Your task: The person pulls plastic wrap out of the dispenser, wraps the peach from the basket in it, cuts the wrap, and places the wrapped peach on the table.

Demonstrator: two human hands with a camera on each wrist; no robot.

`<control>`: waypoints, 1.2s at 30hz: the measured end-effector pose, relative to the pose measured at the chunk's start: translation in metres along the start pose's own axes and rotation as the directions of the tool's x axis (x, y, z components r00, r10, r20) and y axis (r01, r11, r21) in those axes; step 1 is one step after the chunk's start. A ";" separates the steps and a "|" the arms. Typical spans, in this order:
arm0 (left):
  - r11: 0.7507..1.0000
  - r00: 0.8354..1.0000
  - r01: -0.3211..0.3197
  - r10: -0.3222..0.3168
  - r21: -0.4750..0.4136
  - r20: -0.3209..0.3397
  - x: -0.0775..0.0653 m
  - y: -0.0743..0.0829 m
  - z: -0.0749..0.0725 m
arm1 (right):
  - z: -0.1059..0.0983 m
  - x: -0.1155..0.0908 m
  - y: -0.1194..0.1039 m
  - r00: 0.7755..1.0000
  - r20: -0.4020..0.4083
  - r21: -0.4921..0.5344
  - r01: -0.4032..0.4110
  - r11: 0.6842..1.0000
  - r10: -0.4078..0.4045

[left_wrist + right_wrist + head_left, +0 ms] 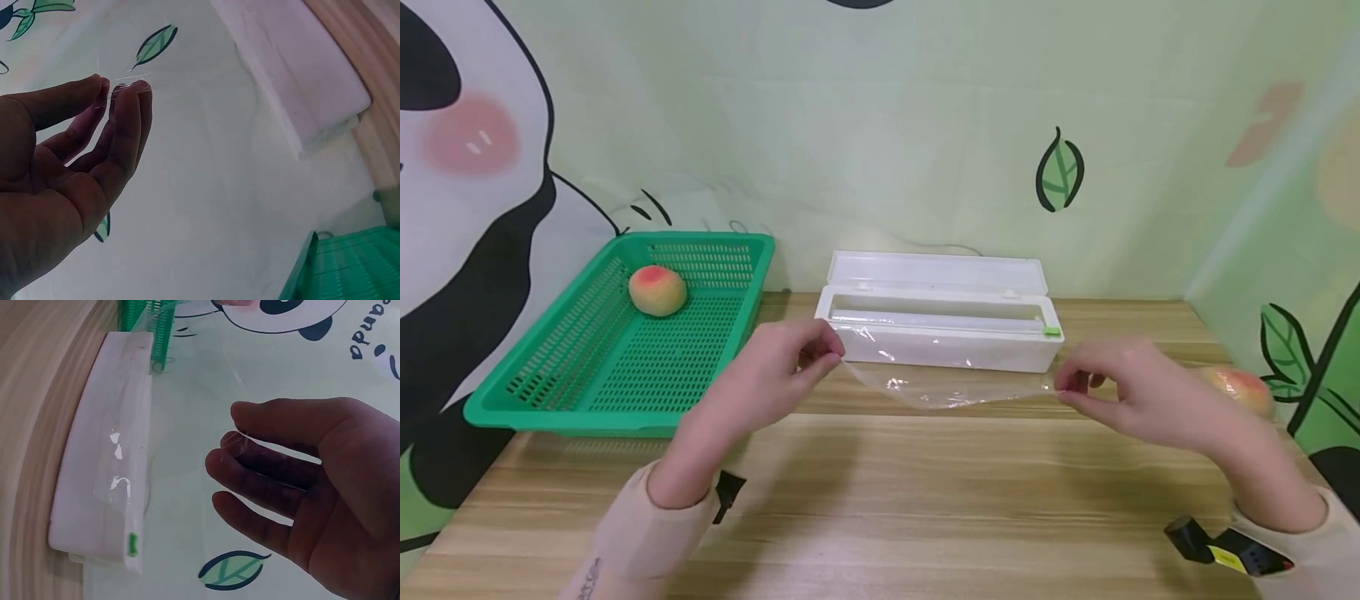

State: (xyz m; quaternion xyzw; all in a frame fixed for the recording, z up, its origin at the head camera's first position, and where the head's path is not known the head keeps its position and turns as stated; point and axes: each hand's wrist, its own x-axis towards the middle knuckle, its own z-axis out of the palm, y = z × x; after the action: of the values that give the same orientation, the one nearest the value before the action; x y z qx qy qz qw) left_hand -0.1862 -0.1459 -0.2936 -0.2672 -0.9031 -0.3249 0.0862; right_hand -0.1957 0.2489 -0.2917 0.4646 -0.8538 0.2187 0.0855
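A sheet of clear plastic wrap [940,392] stretches from a white wrap dispenser [940,350], its front edge sagging between my two hands. My left hand [775,362] pinches the left corner of the film between thumb and fingertips. At the opposite corner, my right hand [1127,392] grips the film by its fingertips. The dispenser's lid [936,273] stands raised, and the roll [936,318] shows inside. Glints on the film [115,481] appear over the dispenser in the right wrist view.
On the left stands a green plastic basket [632,417] with one peach [657,291] in it. A second peach [1240,389], shiny as if wrapped, lies behind my right forearm. The wooden table [925,500] meets a printed backdrop [887,150].
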 end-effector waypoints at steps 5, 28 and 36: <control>1.000 0.999 -0.010 0.009 0.011 0.042 0.004 -0.008 0.014 | 0.013 -0.003 0.009 0.990 0.126 0.046 -0.077 0.996 0.071; 0.993 0.961 0.060 -0.084 0.099 0.263 0.011 -0.050 0.056 | 0.065 -0.008 0.043 0.938 0.328 0.152 -0.172 0.973 0.115; 0.994 0.945 0.014 -0.048 0.107 0.325 0.009 -0.056 0.058 | 0.064 -0.010 0.043 0.930 0.340 0.124 -0.188 0.974 0.136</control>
State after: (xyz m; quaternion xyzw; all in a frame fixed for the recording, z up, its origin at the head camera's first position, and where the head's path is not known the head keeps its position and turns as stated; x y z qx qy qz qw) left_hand -0.2228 -0.1420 -0.3657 -0.2984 -0.9245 -0.2305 -0.0562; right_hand -0.2224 0.2477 -0.3649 0.4277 -0.8719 0.2097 -0.1132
